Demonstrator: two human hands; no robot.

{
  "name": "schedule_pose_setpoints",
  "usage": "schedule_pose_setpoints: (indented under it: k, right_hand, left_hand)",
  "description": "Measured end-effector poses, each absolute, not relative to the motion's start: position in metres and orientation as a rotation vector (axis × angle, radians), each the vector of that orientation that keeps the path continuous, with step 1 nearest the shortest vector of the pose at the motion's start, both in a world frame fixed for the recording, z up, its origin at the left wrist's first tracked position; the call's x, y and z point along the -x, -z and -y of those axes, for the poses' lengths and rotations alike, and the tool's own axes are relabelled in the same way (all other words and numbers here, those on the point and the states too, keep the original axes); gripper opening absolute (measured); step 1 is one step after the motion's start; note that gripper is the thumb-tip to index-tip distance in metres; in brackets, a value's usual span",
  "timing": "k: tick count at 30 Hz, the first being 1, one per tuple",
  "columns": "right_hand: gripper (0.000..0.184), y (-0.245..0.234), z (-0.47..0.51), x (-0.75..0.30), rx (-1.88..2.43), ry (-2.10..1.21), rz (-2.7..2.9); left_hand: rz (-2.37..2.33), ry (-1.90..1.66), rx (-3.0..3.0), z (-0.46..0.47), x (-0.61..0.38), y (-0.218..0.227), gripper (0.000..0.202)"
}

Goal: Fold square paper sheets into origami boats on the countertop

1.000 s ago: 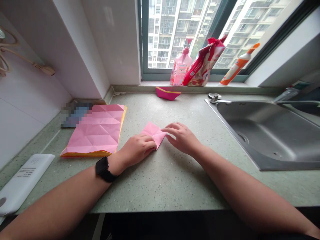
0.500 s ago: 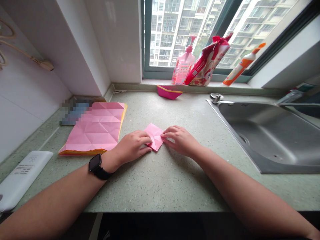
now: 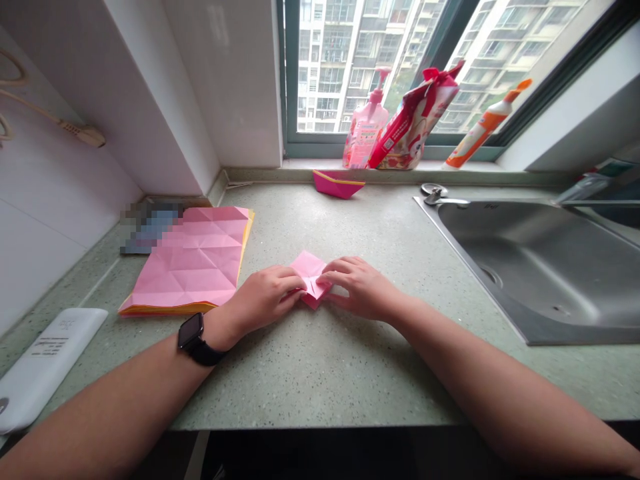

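Observation:
A small folded pink paper (image 3: 309, 269) lies on the green speckled counter (image 3: 310, 373) in front of me. My left hand (image 3: 265, 300), with a black watch (image 3: 193, 339) on its wrist, pinches the paper's left side with curled fingers. My right hand (image 3: 357, 287) presses and pinches the paper's right side, fingers bent over its edge. The two hands nearly meet over the paper, and its near part is hidden beneath them.
A stack of creased pink and orange sheets (image 3: 193, 260) lies to the left. A folded magenta paper boat (image 3: 337, 183) sits by the window sill. A steel sink (image 3: 540, 267) fills the right. Bottles and a red pouch (image 3: 413, 123) stand on the sill. A white remote (image 3: 45, 363) lies at the near left.
Both hands have closed in toward each other over the small pink paper, folding its sides inward; more of the paper is covered now.

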State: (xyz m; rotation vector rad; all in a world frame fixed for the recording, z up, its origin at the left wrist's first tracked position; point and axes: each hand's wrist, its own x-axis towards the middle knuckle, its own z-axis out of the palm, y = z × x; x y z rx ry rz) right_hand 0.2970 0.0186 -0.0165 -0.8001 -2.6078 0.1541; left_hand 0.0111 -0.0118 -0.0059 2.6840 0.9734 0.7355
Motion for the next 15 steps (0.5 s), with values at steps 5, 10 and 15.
schedule_pose_setpoints:
  k: [5, 10, 15]
  right_hand:
    - [0.019, 0.0196, -0.0207, -0.2974, 0.834, -0.150, 2.582]
    - [0.021, 0.0184, -0.0197, -0.2976, 0.791, -0.141, 2.595]
    - [0.024, 0.0193, -0.0188, -0.2965, 0.821, -0.153, 2.600]
  left_hand:
    - [-1.007, -0.759, -2.649, 0.0151, -0.0131, 0.0040, 0.005]
    - [-1.138, -0.748, -2.694, 0.0139, -0.0127, 0.0060, 0.011]
    - [-1.164, -0.634, -2.685, 0.0112, -0.0109, 0.0078, 0.010]
